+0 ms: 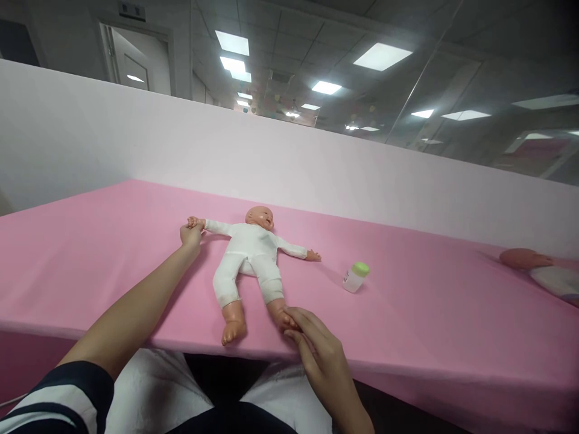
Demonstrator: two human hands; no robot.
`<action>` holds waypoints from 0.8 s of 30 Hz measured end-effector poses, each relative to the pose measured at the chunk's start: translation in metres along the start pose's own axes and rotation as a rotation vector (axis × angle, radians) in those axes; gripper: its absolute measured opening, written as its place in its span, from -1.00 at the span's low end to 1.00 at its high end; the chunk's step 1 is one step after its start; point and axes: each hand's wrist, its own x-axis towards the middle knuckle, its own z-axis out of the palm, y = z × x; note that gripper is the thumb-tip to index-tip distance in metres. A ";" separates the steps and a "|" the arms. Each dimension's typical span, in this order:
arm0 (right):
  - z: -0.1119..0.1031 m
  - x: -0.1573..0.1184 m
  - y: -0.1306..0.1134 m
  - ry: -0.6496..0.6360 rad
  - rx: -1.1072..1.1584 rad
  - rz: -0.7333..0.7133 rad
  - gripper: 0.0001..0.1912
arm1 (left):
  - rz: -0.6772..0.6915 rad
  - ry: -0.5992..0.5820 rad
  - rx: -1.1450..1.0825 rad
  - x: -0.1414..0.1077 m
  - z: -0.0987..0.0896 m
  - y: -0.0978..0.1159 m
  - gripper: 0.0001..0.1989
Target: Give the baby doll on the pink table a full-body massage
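Observation:
A baby doll (253, 244) in a white suit lies on its back on the pink-covered table (420, 313), head away from me and arms spread out. My left hand (192, 235) is closed around the doll's hand on the left side. With fingers and thumb, my right hand (316, 343) pinches the doll's foot on the right side, near the table's front edge. The doll's other foot and its other hand rest on the cover, untouched. A small clear bottle with a green cap (356, 276) stands slightly tilted to the right of the doll.
A second doll (527, 259) lies at the far right, partly cut off by the frame. Behind the table runs a low white wall (289, 157), with glass above it that shows ceiling lights. An open door (131, 57) is at the back left.

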 end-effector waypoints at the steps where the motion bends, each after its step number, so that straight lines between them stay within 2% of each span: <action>1: -0.001 0.005 -0.001 0.031 -0.011 -0.024 -0.60 | 0.117 -0.027 0.049 -0.005 0.001 0.001 -0.84; 4: 0.000 0.029 -0.004 0.098 -0.051 -0.094 -0.58 | 0.527 -0.166 0.240 -0.024 0.005 0.003 -0.70; 5: 0.002 0.038 -0.004 0.102 -0.061 -0.112 -0.58 | 0.623 -0.218 0.291 -0.031 0.005 0.004 -0.69; 11: 0.029 0.091 0.007 0.043 -0.042 -0.106 -0.60 | 1.028 -0.551 0.582 -0.059 0.005 -0.002 -0.75; 14: 0.040 0.103 0.014 0.031 -0.016 -0.068 -0.61 | 1.164 -0.623 0.703 -0.064 0.005 -0.005 -0.77; 16: 0.044 0.104 0.016 0.036 -0.003 -0.062 -0.60 | 1.192 -0.637 0.730 -0.065 0.004 -0.005 -0.77; 19: 0.043 0.100 0.015 0.062 0.009 -0.084 -0.61 | 1.137 -0.615 0.701 -0.064 0.004 -0.005 -0.78; 22: 0.036 0.087 0.007 0.111 0.026 -0.089 -0.63 | 0.979 -0.560 0.573 -0.060 0.005 -0.004 -0.76; 24: 0.027 0.075 0.000 0.137 0.041 -0.074 -0.64 | 0.835 -0.470 0.461 -0.055 0.007 -0.003 -0.74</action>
